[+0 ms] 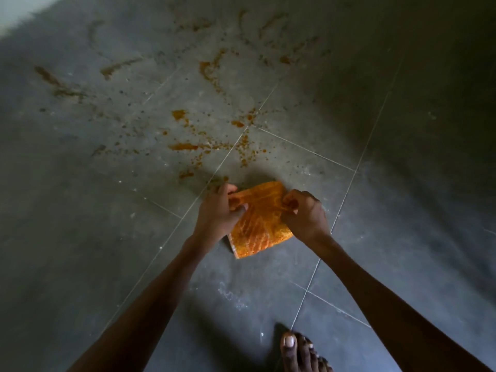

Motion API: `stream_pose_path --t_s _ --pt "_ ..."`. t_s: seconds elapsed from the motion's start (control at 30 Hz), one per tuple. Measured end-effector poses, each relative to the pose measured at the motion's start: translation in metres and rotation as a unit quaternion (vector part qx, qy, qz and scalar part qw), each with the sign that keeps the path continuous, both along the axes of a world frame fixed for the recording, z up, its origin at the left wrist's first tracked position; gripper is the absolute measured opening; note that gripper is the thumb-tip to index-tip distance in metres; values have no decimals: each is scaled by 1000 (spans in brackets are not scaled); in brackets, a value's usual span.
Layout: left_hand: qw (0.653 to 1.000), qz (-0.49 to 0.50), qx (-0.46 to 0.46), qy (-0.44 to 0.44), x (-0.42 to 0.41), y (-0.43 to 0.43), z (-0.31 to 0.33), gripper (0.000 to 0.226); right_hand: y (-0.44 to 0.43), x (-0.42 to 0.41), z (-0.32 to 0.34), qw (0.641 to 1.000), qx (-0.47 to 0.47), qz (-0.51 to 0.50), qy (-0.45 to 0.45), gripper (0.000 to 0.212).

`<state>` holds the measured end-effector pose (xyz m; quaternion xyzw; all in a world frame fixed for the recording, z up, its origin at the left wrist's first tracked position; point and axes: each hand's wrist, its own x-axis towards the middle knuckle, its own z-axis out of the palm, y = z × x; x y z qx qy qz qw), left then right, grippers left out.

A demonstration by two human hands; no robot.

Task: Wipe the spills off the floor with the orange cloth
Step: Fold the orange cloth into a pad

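Left hand (218, 210) and right hand (304, 213) both pinch the orange cloth (259, 226) by its far edge, above the grey floor (402, 210). Orange spills (182, 146) lie just beyond it.

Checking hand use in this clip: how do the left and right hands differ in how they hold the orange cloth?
The left hand pinches the patterned orange cloth at its left edge; the right hand grips the right edge. The left hand sits nearer the orange spills. Both hold the cloth above the grey tiled floor.
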<state>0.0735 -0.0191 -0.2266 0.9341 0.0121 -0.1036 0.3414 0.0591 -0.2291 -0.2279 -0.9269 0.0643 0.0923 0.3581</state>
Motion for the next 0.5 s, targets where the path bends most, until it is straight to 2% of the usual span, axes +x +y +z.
stream_pose_path --t_s 0.1,0.2,0.27,0.37,0.43,0.47,0.5 --pt "997 -48 -63 21 15 1 7 74 -10 25 19 988 139 66 22 31" --pt "969 -77 -190 139 28 5 28 102 -14 46 54 950 230 208 42 28" --pt "949 -75 -238 191 36 7 41 97 -13 57 73 941 242 236 34 22" --pt "945 -56 -252 201 47 9 60 69 -12 66 88 958 214 184 53 22" --pt "962 -36 -222 155 56 13 73 80 -16 66 93 959 161 200 116 33" --pt "970 -35 -201 131 62 15 81 88 -18 63 93 951 164 219 147 35" --pt "973 -37 -199 111 66 16 89 85 -19 60 93 939 193 228 171 35"
